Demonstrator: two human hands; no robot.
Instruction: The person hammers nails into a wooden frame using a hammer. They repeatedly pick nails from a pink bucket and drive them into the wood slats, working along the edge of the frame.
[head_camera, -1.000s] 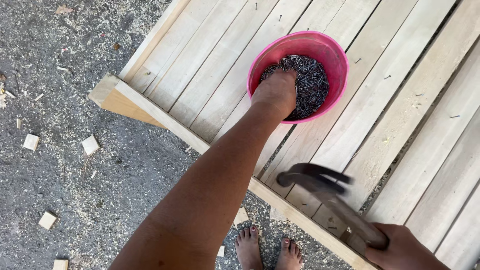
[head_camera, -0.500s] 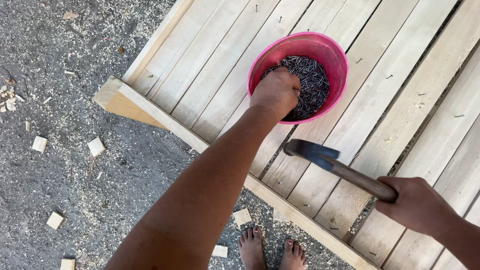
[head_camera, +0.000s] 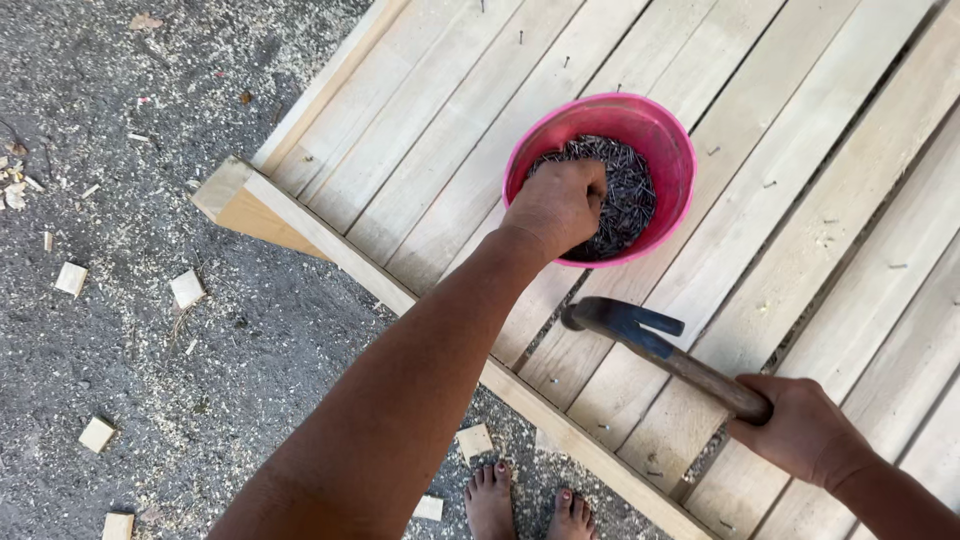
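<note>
Pink bucket (head_camera: 668, 140) full of dark nails (head_camera: 632, 190) on the slatted wooden platform (head_camera: 430, 130), left hand (head_camera: 555, 205) curled closed inside it on nails, right hand (head_camera: 800, 430) gripping hammer (head_camera: 660, 345) above planks, platform edge near bare feet (head_camera: 525, 500), open gravel ground (head_camera: 130, 330) at left.

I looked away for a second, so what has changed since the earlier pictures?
The right hand raised the hammer from low at the frame edge up over the boards. The left hand stayed in the pink bowl of nails; the bowl did not move.
</note>
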